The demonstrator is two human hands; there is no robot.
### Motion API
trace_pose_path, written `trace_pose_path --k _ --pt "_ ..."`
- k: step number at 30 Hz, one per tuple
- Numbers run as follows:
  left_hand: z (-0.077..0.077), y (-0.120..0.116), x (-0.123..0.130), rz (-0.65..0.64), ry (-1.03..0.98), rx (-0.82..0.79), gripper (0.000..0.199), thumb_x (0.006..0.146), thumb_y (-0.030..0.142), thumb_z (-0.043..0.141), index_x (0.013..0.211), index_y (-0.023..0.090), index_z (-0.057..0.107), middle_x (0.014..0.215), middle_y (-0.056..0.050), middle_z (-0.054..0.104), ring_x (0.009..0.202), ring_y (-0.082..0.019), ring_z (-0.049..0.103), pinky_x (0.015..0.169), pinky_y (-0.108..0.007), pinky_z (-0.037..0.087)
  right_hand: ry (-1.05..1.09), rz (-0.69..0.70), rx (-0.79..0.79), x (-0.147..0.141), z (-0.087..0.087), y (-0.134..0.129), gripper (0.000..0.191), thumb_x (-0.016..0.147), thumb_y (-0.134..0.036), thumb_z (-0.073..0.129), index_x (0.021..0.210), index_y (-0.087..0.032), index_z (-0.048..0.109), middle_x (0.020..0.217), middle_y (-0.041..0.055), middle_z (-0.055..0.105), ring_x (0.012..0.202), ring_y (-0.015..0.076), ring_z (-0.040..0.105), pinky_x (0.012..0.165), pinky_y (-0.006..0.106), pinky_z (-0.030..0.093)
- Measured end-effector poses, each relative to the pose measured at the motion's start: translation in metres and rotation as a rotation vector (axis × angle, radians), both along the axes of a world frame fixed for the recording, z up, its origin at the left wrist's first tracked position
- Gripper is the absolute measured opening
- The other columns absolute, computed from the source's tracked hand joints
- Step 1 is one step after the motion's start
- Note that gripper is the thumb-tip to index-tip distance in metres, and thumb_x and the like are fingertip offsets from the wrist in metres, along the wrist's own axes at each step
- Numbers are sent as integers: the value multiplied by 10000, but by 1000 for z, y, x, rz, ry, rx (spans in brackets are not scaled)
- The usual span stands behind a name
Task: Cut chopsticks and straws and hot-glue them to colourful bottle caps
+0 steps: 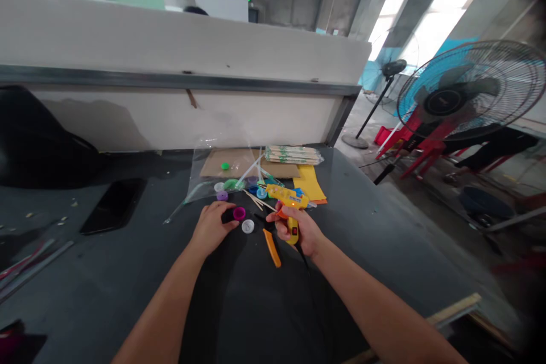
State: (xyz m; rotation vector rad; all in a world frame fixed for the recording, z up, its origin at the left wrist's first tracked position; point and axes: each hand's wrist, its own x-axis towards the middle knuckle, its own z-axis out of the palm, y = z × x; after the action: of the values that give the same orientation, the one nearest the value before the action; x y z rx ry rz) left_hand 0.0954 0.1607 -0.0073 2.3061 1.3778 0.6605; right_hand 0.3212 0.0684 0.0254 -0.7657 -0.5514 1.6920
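My right hand is wrapped around the grip of a yellow hot glue gun, its fingers at the orange trigger and its nozzle pointing left. On the left, the thumb and fingers of my left hand close on a small dark piece. A magenta bottle cap sits against the right end of that piece; whether they are joined I cannot tell. Just below lies a white bottle cap, hollow side up. An orange utility knife rests on the table below the glue gun.
Behind my hands are several coloured caps, wooden sticks, a clear plastic bag, cardboard, packaged sticks and yellow sheets. A black phone lies left. A white partition borders the table; a fan stands right.
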Motion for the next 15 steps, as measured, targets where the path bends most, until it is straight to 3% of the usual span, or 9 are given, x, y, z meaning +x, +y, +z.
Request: trace_pose_path --k 5,9,15 --pt "1 -7 6 40 12 64 222 811 344 579 969 218 670 1056 -64 665 1015 -240 582 913 -388 398 -3 6 44 -3 3 2 236 697 -285 723 843 -165 582 783 79 718 451 67 486 391 167 327" --pt "1 -7 9 103 38 75 302 783 340 595 1040 191 647 1089 -87 653 1042 -243 577 933 -379 396 -41 -24 9 -2 17 10 236 658 -259 740 786 -148 575 780 95 717 475 76 511 395 167 352" --pt "4 3 10 -3 125 -9 399 733 352 634 1125 283 658 1219 -53 594 1140 -254 529 1003 -400 340 -67 -43 -57 3 32 20 179 654 -222 714 736 -146 573 719 74 694 463 74 501 376 166 357"
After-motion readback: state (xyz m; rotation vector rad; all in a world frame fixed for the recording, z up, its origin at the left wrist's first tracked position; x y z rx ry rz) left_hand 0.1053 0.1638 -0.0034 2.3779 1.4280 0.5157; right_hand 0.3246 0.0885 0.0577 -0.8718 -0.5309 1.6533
